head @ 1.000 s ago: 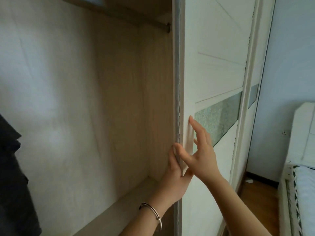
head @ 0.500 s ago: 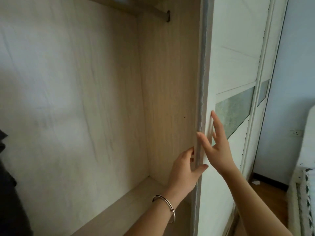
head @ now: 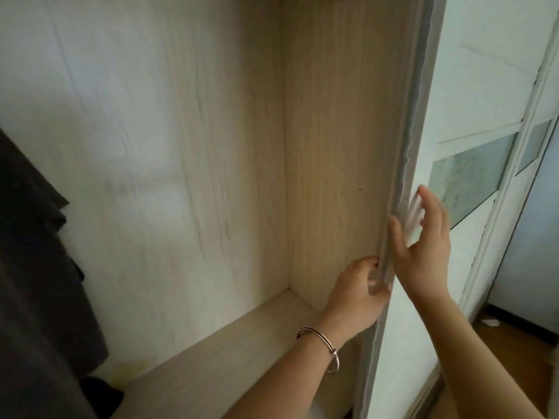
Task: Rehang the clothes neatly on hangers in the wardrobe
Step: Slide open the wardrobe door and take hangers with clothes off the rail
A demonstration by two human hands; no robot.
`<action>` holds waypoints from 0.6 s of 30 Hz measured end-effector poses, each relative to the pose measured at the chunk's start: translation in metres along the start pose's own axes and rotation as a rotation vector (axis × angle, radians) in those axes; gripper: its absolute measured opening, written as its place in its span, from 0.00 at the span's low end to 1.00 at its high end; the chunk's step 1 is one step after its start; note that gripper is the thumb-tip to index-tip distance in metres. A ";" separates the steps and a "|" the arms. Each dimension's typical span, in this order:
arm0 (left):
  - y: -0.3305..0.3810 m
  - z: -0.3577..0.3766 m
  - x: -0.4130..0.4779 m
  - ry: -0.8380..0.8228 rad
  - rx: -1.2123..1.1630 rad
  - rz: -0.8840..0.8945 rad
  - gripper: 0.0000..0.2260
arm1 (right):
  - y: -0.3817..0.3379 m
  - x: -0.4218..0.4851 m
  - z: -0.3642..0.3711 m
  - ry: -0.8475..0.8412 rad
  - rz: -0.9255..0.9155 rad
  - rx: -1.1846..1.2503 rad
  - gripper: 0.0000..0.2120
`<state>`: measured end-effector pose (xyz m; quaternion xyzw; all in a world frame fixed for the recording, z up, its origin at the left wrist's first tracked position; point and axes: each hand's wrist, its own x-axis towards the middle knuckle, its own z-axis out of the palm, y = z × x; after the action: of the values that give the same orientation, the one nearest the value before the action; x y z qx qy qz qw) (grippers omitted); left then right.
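Hooks the left hand point(head: 357, 294) round the leading edge of the sliding door point(head: 472, 86), fingers curled behind that edge and thumb at its front: a firm hold on the door itself. Lays the right hand point(head: 423, 246) just right of the edge, against the door's white face, fingers straight and spread, holding nothing. Too blurred to call as touching the face or hovering just off it, though probably pressing. Below the edge, on the left wrist: a bracelet point(head: 320, 343). Directly left of the edge: the side panel point(head: 341, 146) of the wardrobe point(head: 181, 146), with the shelf point(head: 227, 358) at its foot. Far left of the edge, well apart from both hands: the dark garment point(head: 36, 267), hanging at the opening's other side, no hanger visible. Looks like opening up only, with no rehanging begun. Could nip the left fingers, tucked as they are behind the edge, if the door runs on past the side panel. Could also rack the door on its track by pushing harder high up than pulling low down. Compared with a second ago: shows far more side panel left of the edge, so has slid the door rightward, away from the garment. Has dropped the left hand lower on the edge and moved the right thumb off it.
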<state>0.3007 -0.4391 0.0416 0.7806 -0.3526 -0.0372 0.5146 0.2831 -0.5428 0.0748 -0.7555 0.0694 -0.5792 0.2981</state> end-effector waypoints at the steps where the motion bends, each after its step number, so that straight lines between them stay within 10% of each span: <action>1: -0.006 -0.007 -0.008 -0.027 -0.024 -0.029 0.14 | -0.005 -0.007 0.003 0.058 -0.056 -0.064 0.24; 8: -0.036 -0.105 -0.093 0.077 0.149 -0.122 0.08 | -0.075 -0.054 0.053 -0.124 -0.415 -0.002 0.11; 13: 0.023 -0.224 -0.162 0.463 0.381 -0.095 0.08 | -0.178 -0.061 0.097 -0.429 -0.294 0.414 0.22; 18: 0.104 -0.318 -0.225 0.924 0.653 0.084 0.07 | -0.298 -0.053 0.117 -0.576 -0.274 0.792 0.12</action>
<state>0.2128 -0.0827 0.2075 0.8199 -0.1148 0.4397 0.3483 0.3018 -0.2332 0.1712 -0.7158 -0.3404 -0.3628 0.4901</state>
